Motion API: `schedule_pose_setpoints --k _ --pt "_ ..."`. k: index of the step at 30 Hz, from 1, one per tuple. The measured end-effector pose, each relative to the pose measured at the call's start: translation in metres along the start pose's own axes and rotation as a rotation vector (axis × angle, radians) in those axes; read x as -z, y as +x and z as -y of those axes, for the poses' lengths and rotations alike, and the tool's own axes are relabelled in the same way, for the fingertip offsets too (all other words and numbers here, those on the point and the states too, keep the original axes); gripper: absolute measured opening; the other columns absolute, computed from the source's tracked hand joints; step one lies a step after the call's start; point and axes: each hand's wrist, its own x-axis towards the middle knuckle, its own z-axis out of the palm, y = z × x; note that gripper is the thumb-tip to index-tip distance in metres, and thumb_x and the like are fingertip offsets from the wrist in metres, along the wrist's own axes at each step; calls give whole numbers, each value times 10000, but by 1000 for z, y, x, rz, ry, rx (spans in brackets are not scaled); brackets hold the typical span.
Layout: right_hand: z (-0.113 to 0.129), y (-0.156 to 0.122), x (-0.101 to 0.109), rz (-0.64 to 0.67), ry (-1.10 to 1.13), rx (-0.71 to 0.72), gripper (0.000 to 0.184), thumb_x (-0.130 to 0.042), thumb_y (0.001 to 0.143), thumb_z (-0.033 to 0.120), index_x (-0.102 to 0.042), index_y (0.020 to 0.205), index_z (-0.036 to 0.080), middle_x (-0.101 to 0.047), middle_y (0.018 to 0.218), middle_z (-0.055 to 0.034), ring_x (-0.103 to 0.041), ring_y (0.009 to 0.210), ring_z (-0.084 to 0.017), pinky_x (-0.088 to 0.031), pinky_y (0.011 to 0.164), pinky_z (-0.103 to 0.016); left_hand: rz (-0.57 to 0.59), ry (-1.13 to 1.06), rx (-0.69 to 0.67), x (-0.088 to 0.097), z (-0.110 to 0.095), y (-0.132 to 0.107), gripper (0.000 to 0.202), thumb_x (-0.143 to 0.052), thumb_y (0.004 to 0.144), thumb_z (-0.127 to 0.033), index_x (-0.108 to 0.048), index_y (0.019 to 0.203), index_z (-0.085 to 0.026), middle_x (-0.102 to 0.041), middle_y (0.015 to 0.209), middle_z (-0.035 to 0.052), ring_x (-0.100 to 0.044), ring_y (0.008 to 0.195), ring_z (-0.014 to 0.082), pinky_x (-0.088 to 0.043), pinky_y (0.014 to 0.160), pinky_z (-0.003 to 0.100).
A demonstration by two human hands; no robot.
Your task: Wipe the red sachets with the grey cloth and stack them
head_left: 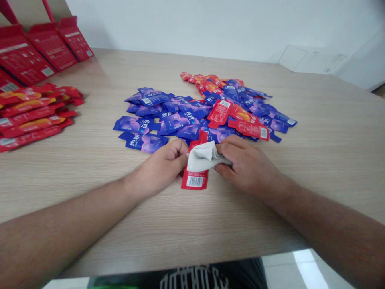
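Note:
My left hand (161, 168) and my right hand (243, 166) meet over a pale grey cloth (203, 157), gripping it from both sides near the table's middle. The cloth is folded around a red sachet (195, 180), whose barcode end hangs below it and whose top pokes out above. Just beyond my hands lies a loose heap of blue sachets (173, 122) with Chinese lettering, mixed with red sachets such as one (248, 129) on its right side.
On the light wood-grain table (90, 72), a row of red sachets (30, 116) lies at the left. Red printed cartons (39, 52) stand at the far left corner. A white wall runs behind the table.

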Motion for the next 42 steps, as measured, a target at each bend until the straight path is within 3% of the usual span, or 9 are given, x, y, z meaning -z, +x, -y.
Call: schedule_pose_setpoints --k 6,11,16,21,27,32,38,42 --pt "17 -5 -2 50 39 205 139 -632 999 206 -700 1114 167 -711 1063 -103 -650 992 -273 -546 879 -411 -39 -18 -11 -1 -2 -2 225 -669 949 -380 -562 849 -209 -614 726 -15 -521 579 118 -407 531 235" --pt "14 -4 -1 4 -21 50 135 -653 994 246 -697 1097 170 -702 1094 -127 -643 1006 -280 -540 891 -425 -21 -54 11 -1 0 0 245 -697 934 -398 -552 859 -215 -612 721 -18 -539 584 126 -402 529 238" --pt "22 -6 -3 46 21 219 147 -628 1000 206 -712 1118 184 -690 1000 -83 -619 931 -247 -528 836 -390 -70 -34 -12 0 0 -1 216 -693 932 -353 -578 825 -205 -609 730 -14 -521 597 120 -411 543 242" --pt "23 -6 -4 24 7 113 162 -645 984 213 -701 1130 169 -690 1049 -113 -618 975 -265 -532 856 -406 -83 -92 -1 -3 -1 -2 211 -695 926 -364 -577 847 -209 -629 749 -5 -534 596 126 -406 534 245" --pt "25 -5 -5 50 38 213 161 -643 986 196 -721 1126 180 -698 1009 -86 -619 933 -246 -531 847 -391 -106 -70 0 -4 -3 -2 209 -686 925 -334 -560 817 -206 -580 696 -24 -494 567 108 -386 522 232" --pt "22 -5 -6 29 46 105 149 -655 978 205 -708 1112 165 -699 1048 -112 -626 981 -261 -541 873 -408 -110 -138 23 -5 -3 -2 217 -706 910 -352 -562 844 -205 -620 752 -6 -534 601 120 -413 535 240" --pt "23 -6 -8 114 58 221 167 -668 972 205 -711 1133 205 -708 1065 -84 -631 979 -244 -533 876 -388 -94 -219 48 -6 -1 -3 221 -718 902 -337 -544 846 -214 -597 713 -24 -530 574 115 -405 512 230" --pt "1 -1 -3 16 26 55 107 -684 968 222 -675 1072 198 -693 1066 -97 -645 998 -259 -537 886 -385 -102 -320 88 -8 -3 -3 236 -743 893 -325 -538 858 -211 -604 709 -27 -523 561 107 -408 506 223"
